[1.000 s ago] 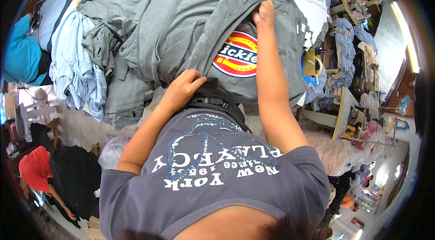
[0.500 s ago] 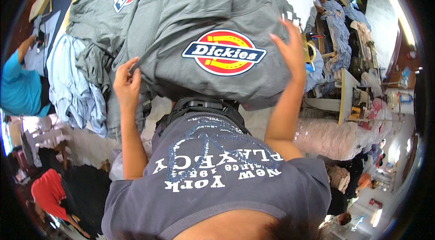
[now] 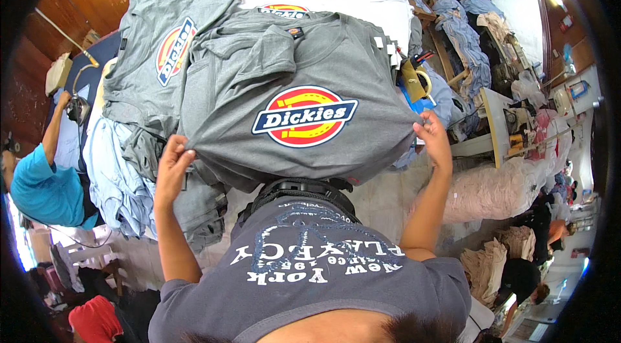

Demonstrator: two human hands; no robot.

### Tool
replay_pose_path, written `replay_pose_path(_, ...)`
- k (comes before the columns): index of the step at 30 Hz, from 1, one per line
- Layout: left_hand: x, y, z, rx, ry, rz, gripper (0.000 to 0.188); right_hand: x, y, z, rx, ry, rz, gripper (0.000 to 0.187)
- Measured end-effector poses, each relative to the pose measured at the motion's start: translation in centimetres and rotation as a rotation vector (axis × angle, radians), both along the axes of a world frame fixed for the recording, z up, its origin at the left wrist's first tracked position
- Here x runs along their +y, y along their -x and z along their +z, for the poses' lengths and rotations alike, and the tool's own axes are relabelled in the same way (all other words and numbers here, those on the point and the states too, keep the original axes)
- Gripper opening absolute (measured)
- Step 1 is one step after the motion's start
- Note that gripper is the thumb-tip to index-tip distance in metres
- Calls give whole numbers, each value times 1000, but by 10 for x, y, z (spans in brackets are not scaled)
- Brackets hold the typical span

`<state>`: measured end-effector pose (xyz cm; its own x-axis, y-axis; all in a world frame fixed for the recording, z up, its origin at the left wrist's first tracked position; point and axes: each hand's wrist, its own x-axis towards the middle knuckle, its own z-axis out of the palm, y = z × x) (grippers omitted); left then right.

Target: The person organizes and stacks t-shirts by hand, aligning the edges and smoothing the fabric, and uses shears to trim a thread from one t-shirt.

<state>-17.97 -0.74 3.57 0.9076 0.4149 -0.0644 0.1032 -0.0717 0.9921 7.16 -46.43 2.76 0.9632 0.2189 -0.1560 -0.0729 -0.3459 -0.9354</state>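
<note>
A grey T-shirt with a red, yellow and dark-blue printed badge lies in front of me, its neckline at the far side. My left hand pinches the shirt's left edge between thumb and fingers. On the opposite side my right hand pinches the right edge. The cloth is drawn taut between both hands, with creases fanning from each grip. One sleeve is folded over the shirt's upper left part. Beneath it, white tags stick out at the right, by the shoulder.
More grey T-shirts lie at the far left, with white shirts behind. Light-blue garments hang down at the left. A tape roll stands right of the shirt. A co-worker in a blue top holds an iron at far left.
My right hand has come down from above the shirt's right side and taken hold of its edge. The left hand keeps its pinch, and the cloth is now stretched tight.
</note>
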Motion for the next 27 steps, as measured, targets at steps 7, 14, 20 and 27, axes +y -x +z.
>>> replay_pose_path(7, 14, -34, 110, -576, 242, 239, 39, 29, -12, 107, -213, -719, 18, 53)
replay_pose_path(14, 109, 32, 115, -551, 129, 344, 66, 6, -2, 157, -248, -659, 421, 66)
replay_pose_path(20, 124, -3, 179, -608, -513, 349, 46, -14, -29, 200, -635, -642, 216, 35)
replay_pose_path(27, 164, -223, 227, -346, -578, -76, 38, 86, -227, 193, -550, -175, 242, 28)
